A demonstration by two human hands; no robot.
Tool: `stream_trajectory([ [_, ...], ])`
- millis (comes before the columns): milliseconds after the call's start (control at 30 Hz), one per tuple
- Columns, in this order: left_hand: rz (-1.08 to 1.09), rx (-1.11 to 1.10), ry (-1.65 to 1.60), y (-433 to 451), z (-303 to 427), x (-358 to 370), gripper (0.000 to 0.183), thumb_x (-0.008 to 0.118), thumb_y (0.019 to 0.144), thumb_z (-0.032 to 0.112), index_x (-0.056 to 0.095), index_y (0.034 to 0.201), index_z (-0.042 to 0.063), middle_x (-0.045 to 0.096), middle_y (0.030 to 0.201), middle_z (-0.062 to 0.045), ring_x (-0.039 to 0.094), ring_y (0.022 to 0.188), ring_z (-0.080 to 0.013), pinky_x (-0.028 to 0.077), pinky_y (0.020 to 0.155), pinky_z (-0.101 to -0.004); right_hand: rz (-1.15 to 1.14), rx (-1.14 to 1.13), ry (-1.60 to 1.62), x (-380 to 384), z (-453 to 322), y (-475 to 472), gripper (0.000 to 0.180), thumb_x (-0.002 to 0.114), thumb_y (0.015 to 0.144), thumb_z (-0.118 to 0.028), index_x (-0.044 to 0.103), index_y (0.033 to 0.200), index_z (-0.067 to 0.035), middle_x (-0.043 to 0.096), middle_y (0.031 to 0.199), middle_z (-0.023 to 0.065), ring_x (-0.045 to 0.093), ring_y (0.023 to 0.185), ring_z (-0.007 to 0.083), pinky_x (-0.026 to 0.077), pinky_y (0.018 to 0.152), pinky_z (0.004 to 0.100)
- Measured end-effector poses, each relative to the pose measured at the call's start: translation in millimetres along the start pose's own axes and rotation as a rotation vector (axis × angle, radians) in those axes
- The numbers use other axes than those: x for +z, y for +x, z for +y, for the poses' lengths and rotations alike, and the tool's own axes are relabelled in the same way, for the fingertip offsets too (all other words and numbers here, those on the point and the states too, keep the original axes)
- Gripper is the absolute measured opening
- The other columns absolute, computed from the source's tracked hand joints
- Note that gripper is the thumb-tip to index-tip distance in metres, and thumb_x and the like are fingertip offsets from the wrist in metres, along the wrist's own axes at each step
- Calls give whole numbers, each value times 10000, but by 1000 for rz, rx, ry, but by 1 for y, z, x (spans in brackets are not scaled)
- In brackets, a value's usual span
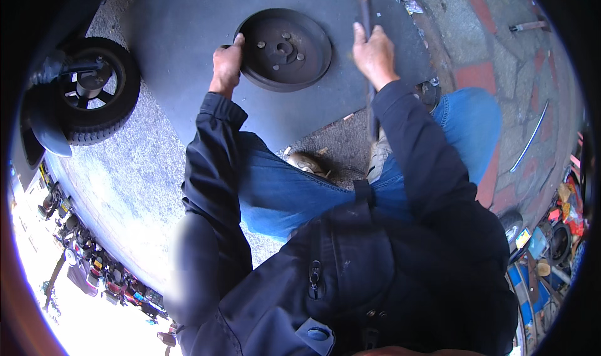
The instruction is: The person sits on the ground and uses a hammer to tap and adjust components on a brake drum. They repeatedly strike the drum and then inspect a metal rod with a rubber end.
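Observation:
A round, dark metal drum with a raised rim, a central hub and several bolt heads lies face up on a dark flat sheet. My left hand grips the drum's left rim, the thumb on top of the edge. To the right of the drum, my right hand is closed around the long handle of a hammer. The hammer's head is at the top edge of the view, blurred, and its handle runs down past my wrist towards my shoe. A gap separates hammer and drum.
A wheel with a black tyre stands at the left, joined to a vehicle. My bent knees and a shoe are near the sheet's lower edge. Stone paving with a thin curved strip lies at right, with piled items at lower right.

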State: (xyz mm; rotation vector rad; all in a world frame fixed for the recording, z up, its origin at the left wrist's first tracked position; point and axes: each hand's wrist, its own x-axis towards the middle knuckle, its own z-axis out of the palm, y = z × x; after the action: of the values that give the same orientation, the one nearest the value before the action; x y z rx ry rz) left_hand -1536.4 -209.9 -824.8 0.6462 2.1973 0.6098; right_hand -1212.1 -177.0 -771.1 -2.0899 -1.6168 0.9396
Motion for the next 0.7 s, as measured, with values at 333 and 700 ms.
stream_trajectory([
  [333,-209,-138,-384,-7,10,-12,505,757,876,547,673,768,61,466,531,-25,322,376,-110,210,375,-272,82,-113,-495,21,92,21,492,685,919,-277,550,1301,2,637,1156,293,671,1045,449,533,934,499],
  [700,-363,-242,-747,-14,15,-6,477,464,1086,422,605,1387,79,608,1422,-76,562,1238,-250,397,1139,-384,146,-148,-420,27,68,30,461,704,905,-321,652,1278,-56,646,1193,266,649,1110,433,520,960,497],
])
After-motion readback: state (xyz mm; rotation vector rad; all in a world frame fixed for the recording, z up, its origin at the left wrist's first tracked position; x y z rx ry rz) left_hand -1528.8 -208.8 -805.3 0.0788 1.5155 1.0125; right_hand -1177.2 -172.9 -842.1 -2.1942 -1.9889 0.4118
